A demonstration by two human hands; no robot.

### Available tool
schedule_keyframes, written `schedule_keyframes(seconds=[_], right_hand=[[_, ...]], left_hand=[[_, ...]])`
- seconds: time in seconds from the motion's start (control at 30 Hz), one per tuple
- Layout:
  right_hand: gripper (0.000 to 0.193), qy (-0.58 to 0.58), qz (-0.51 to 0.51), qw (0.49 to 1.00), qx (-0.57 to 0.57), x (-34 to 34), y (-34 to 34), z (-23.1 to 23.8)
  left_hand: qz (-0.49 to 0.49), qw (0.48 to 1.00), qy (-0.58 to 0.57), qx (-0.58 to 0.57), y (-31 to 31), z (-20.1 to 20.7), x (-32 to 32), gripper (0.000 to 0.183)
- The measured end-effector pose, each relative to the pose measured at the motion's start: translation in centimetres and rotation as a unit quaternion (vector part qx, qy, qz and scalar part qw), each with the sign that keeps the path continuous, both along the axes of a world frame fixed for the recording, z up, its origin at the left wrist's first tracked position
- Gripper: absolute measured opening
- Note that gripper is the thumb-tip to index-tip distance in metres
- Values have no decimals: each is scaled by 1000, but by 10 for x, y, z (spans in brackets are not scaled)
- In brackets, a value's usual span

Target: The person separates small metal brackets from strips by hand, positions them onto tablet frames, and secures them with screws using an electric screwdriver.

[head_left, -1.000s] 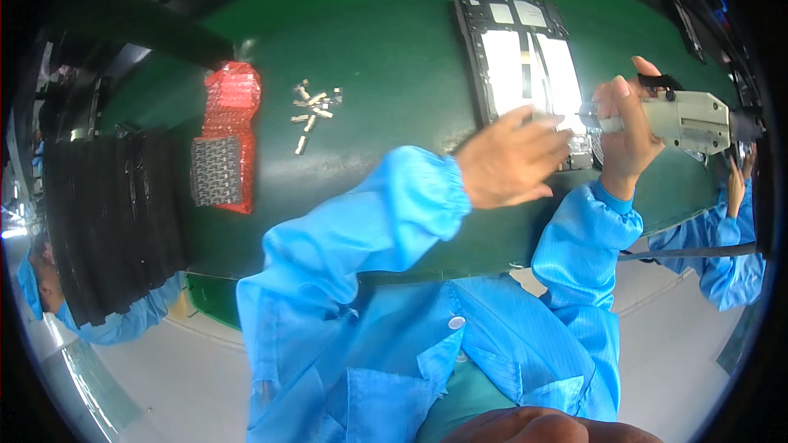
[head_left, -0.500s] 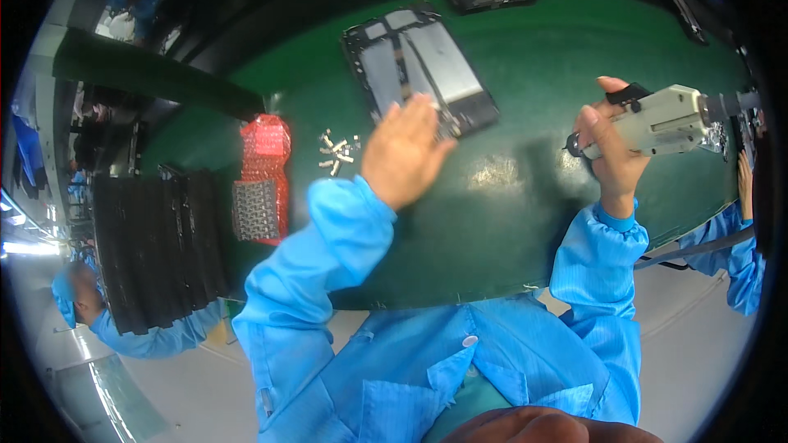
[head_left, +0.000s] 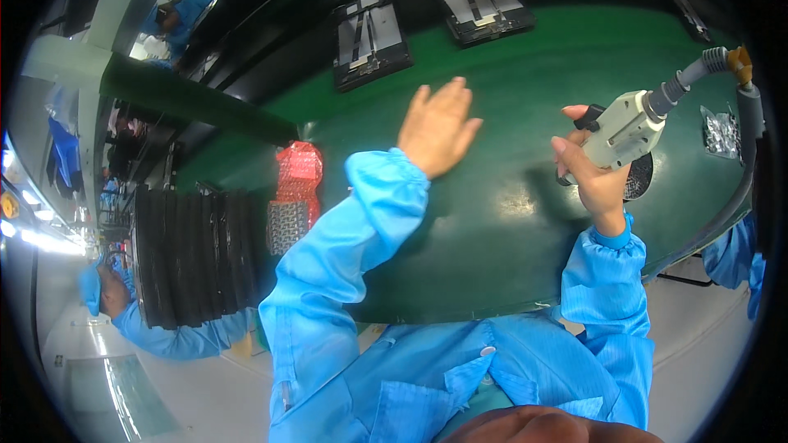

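Observation:
My left hand (head_left: 437,130) hovers over or rests on the green mat with fingers stretched out and nothing in it; whether it touches cannot be told. Beyond its fingertips lies a tablet-like device (head_left: 386,53), its back off and grey panels showing. A second such device (head_left: 491,23) lies to the right of it, at the far side. My right hand (head_left: 597,184) is wrapped round a pale power screwdriver (head_left: 617,133), which tilts up to the right into a grey hose. Its tip is hidden by my fingers. A dark round dish (head_left: 639,177) sits partly hidden behind my right wrist.
The green table mat (head_left: 484,271) spreads before me. To the left are a red bubble-wrap bag (head_left: 300,166), a tray of small metal parts (head_left: 287,227) and a row of black sleeves (head_left: 193,254). A clear bag of screws (head_left: 721,133) lies right. Co-workers' blue sleeves (head_left: 185,332) show at both sides.
The nearer device has moved away from me to the far left, and my left hand has come off it. The screwdriver now tilts more steeply in my right hand. The view has shifted.

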State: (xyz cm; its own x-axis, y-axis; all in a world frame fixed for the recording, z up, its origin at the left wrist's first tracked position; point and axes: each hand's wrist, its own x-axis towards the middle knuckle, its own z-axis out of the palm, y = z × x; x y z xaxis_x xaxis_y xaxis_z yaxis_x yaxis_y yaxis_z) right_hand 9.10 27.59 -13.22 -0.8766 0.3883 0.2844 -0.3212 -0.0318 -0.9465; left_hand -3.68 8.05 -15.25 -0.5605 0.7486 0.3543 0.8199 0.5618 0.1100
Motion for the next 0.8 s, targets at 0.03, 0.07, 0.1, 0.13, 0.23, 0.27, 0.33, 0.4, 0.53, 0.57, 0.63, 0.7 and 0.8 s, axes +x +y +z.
schedule_keyframes(seconds=[0.03, 0.07, 0.1, 0.13, 0.23, 0.27, 0.33, 0.4, 0.53, 0.57, 0.63, 0.7, 0.8], right_hand=[[36, -16, 3, 1000, 7, 1, 1, -1], [36, -14, 1, 1000, 3, 1, 0, -1], [37, -14, 0, 1000, -1, 1, -2, -2], [38, -15, -11, 1000, -6, 1, -1, -3], [39, -9, 26, 999, -32, -4, -8, -6], [37, -11, 39, 999, -13, -2, -8, -5], [37, 46, 37, 997, 58, -4, -5, -13], [38, 69, 50, 992, 94, -5, -3, -12], [25, 8, 9, 998, -64, 0, 0, -6], [23, -5, 18, 1000, -8, 1, 8, -7], [22, 62, 46, 994, 79, -4, -2, 7], [25, 58, 28, 993, 94, -8, 4, -3], [29, 49, 8, 996, 67, -1, 11, -6]], left_hand=[[-12, 1000, -19, 3, 11, 0, 4, 45], [-27, 999, -39, 6, 21, 0, 6, 46], [-27, 998, -54, 4, 29, -2, 4, 47], [-41, 998, -55, 1, 38, -5, -4, 47], [1, 999, -44, 10, 54, -17, -43, 50], [17, 998, -52, 23, 59, -18, -56, 53], [49, 999, -10, 19, 69, -20, -86, 58], [87, 996, -26, -7, 71, -22, -121, 69], [95, 986, -81, -113, 74, -6, -168, 82], [103, 976, -29, -188, 86, 10, -160, 85], [-2, 983, -159, 90, 23, -37, -238, 89], [-40, 964, -227, 135, 44, -41, -238, 88], [52, 993, -8, -109, 95, -9, -180, 67]])
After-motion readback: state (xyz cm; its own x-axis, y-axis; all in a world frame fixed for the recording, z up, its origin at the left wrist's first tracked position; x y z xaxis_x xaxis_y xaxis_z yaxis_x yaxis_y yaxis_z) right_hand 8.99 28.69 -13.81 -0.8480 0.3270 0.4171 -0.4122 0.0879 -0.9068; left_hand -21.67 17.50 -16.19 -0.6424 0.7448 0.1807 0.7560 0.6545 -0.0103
